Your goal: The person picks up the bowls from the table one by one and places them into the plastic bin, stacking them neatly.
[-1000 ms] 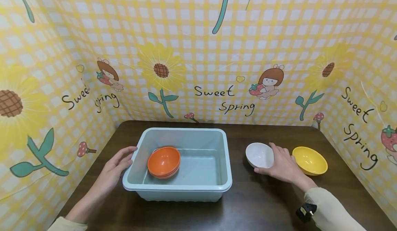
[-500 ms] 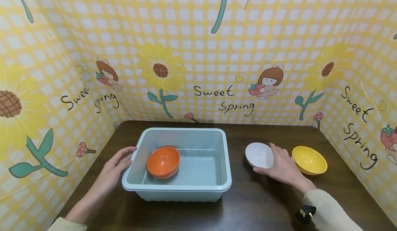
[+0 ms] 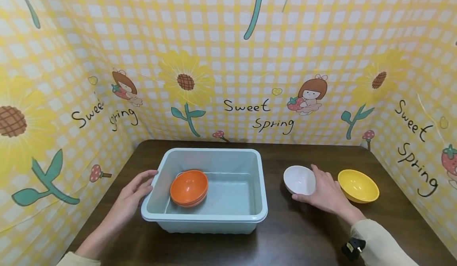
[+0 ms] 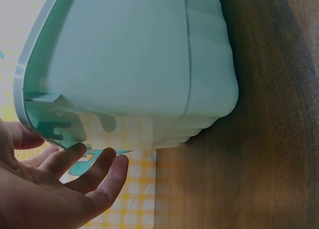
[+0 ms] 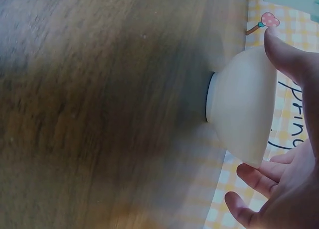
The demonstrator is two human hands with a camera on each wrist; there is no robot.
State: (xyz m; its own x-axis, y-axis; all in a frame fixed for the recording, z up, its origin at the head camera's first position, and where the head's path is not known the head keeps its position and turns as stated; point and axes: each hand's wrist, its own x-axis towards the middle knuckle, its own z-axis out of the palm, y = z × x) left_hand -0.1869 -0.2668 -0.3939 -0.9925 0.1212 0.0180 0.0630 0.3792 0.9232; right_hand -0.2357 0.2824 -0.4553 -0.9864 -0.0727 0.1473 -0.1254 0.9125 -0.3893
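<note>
A pale blue plastic basin (image 3: 233, 217) stands on the table, with stacked orange bowls (image 3: 189, 186) inside at its left. At the basin's left rim, my left hand (image 3: 130, 196) touches with its fingertips; in the left wrist view its fingers (image 4: 99, 181) are loosely bent beside the outer wall. To the right of the basin, a small white bowl (image 3: 299, 180) sits upright. My right hand (image 3: 326, 192) holds this bowl by its rim, the thumb (image 5: 286, 52) on one side and fingers (image 5: 256, 179) on the other. Its base appears to rest on the table.
A yellow bowl (image 3: 358, 185) stands just right of my right hand. The dark wooden table (image 3: 285, 238) is enclosed at the back and both sides by a yellow checked cloth (image 3: 232, 71). A black device (image 3: 353, 248) is strapped on my right wrist.
</note>
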